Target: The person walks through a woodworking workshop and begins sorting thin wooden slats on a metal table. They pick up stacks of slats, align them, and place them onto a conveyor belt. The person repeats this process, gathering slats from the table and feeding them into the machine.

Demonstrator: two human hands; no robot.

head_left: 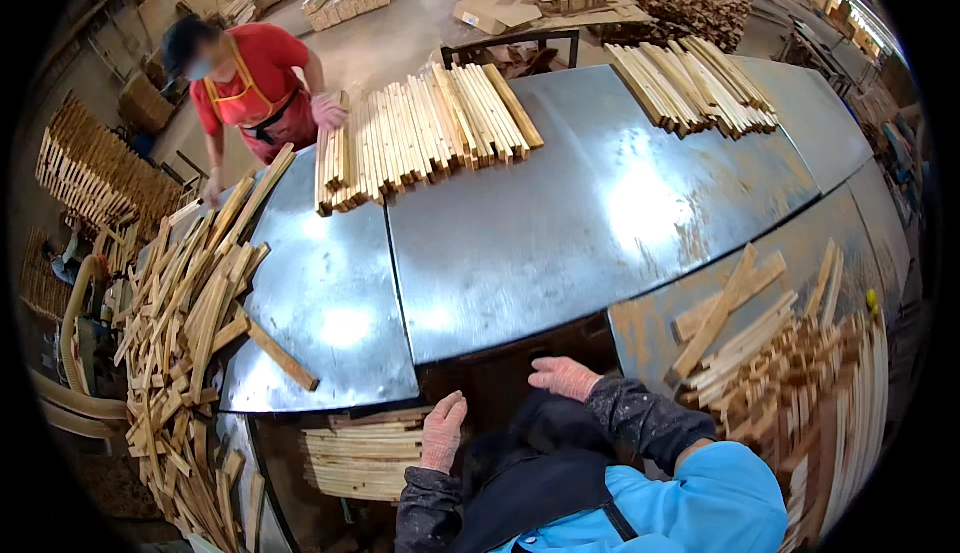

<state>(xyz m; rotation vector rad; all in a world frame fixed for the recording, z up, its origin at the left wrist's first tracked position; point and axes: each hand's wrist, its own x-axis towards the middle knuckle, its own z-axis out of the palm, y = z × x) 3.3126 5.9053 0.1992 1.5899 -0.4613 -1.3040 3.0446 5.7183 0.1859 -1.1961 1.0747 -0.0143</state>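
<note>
My left hand (443, 431), in a pale pink work glove, is raised at the table's near edge with its fingers stretched out and nothing in it. Just left of it, a stack of wooden strips (365, 458) lies below the tabletop. My right hand (566, 378), gloved alike, reaches leftward over the dark gap in the table's near side. Its fingers look extended and hold nothing visible. Between both hands is only that gap; neither hand touches wood. The metal table (480, 263) spreads out beyond them.
A jumbled heap of wooden strips (190, 353) covers the left side. Aligned strips (420, 133) and a second row (695, 88) lie on the far edge. More strips (790, 383) are piled at right. A co-worker in red (255, 88) stands far left, one gloved hand at the row.
</note>
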